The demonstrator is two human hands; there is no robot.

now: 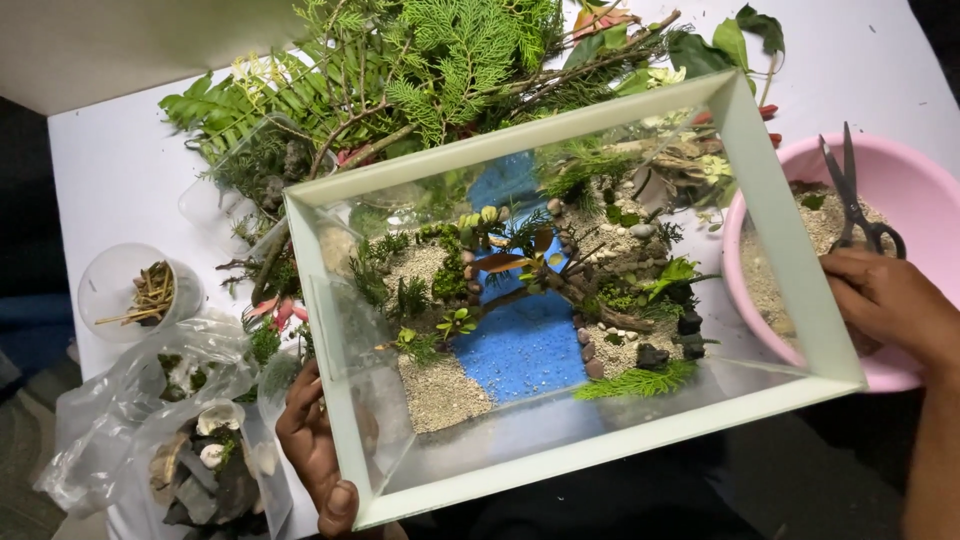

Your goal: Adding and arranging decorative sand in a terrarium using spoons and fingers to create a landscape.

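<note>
while both hands grip it, the glass tank sits tilted toward the camera over the white table, showing sand, a blue strip, stones and small plants inside. the left hand is wrapped around its near left corner, and the right hand is closed on its right wall, beside the pink bowl of sand with scissors on it.

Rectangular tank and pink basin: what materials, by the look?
Rectangular clear tank: looks like glass, glossy; see-through walls with pale greenish cut edges and reflections. Round pink basin: probably plastic; smooth, uniform colour, soft sheen, thin rolled rim. Left hand and right hand hold the tank's sides.
</note>
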